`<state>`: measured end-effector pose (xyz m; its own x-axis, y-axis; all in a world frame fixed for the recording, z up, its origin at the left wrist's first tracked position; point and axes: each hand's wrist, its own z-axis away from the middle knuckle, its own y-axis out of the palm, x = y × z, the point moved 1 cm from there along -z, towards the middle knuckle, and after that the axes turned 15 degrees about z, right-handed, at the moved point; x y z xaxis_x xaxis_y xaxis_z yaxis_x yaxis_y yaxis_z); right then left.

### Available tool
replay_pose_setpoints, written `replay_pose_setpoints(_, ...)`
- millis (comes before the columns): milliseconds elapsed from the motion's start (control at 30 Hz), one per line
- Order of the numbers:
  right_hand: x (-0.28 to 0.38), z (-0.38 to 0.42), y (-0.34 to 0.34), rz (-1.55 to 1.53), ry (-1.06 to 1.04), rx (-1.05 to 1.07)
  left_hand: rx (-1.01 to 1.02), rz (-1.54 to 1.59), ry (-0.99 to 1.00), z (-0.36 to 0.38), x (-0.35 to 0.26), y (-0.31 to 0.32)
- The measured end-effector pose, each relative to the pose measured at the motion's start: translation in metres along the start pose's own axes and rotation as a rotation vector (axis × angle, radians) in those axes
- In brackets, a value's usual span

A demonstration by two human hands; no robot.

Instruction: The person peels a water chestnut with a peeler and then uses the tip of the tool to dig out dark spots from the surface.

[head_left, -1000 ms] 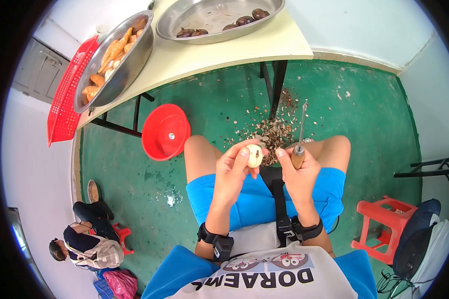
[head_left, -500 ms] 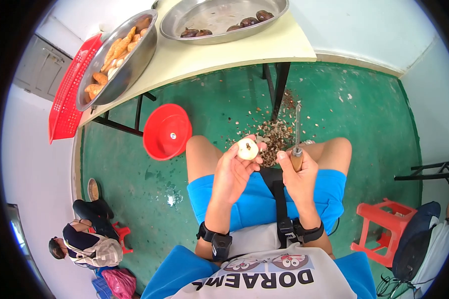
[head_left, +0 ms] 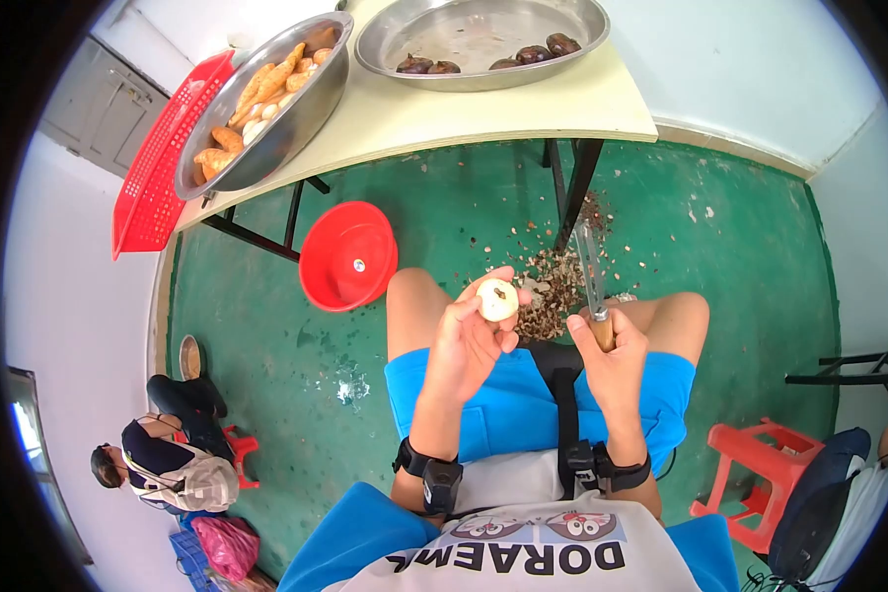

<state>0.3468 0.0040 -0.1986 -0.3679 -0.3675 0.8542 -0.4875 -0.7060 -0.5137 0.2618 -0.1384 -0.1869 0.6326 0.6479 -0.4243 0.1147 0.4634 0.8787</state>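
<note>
A: How many of each?

B: One peeled water chestnut point(head_left: 497, 299), pinched in the left hand point(head_left: 472, 335) above the knees. One knife point(head_left: 592, 281), right hand point(head_left: 612, 360) fisted on its handle, blade up. Two steel basins point(head_left: 266, 99) on the table point(head_left: 444, 113), one red bowl point(head_left: 348, 256).

A: Changed since a second ago?

B: The hands have drawn apart; the chestnut has turned, showing a dark spot
</note>
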Motion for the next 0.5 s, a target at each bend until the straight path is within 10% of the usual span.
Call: replay_pose_setpoints(500,0.027,0.018,-0.005,0.064,-0.299,0.498,-0.069,-0.208,0.367,0.004,-0.009,-0.005)
